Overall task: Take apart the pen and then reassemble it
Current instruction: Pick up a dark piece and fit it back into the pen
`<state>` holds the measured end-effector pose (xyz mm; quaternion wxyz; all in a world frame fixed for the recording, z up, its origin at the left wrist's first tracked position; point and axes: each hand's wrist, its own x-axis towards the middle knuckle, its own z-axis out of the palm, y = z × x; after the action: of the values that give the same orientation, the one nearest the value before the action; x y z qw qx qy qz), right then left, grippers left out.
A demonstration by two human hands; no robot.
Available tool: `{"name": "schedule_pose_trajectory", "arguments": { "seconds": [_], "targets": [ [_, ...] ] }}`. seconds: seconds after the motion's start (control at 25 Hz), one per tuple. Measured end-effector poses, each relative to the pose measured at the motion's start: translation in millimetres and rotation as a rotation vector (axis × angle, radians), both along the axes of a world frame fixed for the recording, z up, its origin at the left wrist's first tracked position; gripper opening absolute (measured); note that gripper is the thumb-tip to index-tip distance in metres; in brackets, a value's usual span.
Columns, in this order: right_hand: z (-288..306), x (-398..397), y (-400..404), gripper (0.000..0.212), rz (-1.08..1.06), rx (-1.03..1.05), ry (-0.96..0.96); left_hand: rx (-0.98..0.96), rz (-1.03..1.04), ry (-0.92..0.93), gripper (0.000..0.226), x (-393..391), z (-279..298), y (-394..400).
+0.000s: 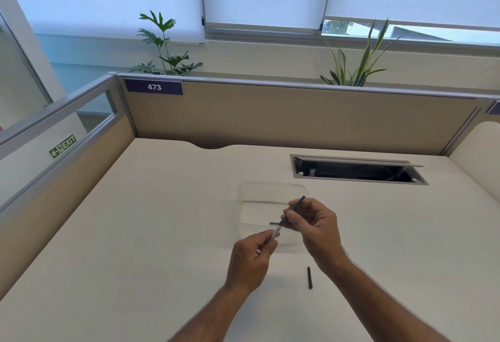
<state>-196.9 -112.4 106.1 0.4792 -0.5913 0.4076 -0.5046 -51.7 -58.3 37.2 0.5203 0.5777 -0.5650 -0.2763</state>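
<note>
My left hand [251,258] pinches the clear pen barrel [276,233] at its lower end, tilted up to the right. My right hand [313,222] pinches a thin dark refill [297,203] whose lower end meets the barrel's open top. Both are held above a clear plastic tray [249,193] on the desk. A short dark pen piece [273,223] lies in the tray just left of my right fingers. The black cap [309,277] lies on the desk under my right wrist.
The cream desk [162,220] is walled by beige partitions at the back and left. An open cable hatch [357,170] is sunk into the desk at the back right. Plants stand behind the partition.
</note>
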Motion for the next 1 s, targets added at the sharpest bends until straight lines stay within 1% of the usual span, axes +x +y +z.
{"name": "schedule_pose_trajectory", "arguments": {
  "seconds": [0.08,0.24,0.4,0.56,0.72,0.8,0.88,1.0],
  "targets": [
    [-0.8,-1.0,0.1,0.015,0.001,0.002,0.009,0.005,0.013,0.01,0.025,0.3,-2.7,-0.4],
    [-1.5,-1.6,0.2,0.015,0.007,-0.01,0.033,-0.005,0.021,0.007,0.022,-0.9,-3.0,-1.0],
    [-2.7,-1.4,-0.6,0.015,0.018,-0.023,0.064,0.001,0.015,0.008,0.024,-0.2,-2.1,-0.6],
    [-7.0,-1.6,1.0,0.015,0.027,-0.019,0.13,-0.027,-0.007,-0.014,0.037,0.7,4.8,0.7],
    [-11.8,-3.4,0.8,0.013,0.052,0.015,0.233,-0.041,-0.013,-0.031,0.032,0.8,5.9,0.0],
    [-12.7,-6.4,1.3,0.018,0.075,0.044,0.253,-0.055,-0.019,-0.027,0.029,1.2,5.6,0.1],
    [-13.7,-10.8,2.3,0.029,0.08,0.068,0.253,-0.054,-0.024,-0.023,0.029,2.1,4.6,-0.1],
    [-15.9,-19.0,3.7,0.034,0.055,0.11,0.198,-0.037,-0.007,-0.018,0.035,3.3,2.8,-0.1]
  ]
}}
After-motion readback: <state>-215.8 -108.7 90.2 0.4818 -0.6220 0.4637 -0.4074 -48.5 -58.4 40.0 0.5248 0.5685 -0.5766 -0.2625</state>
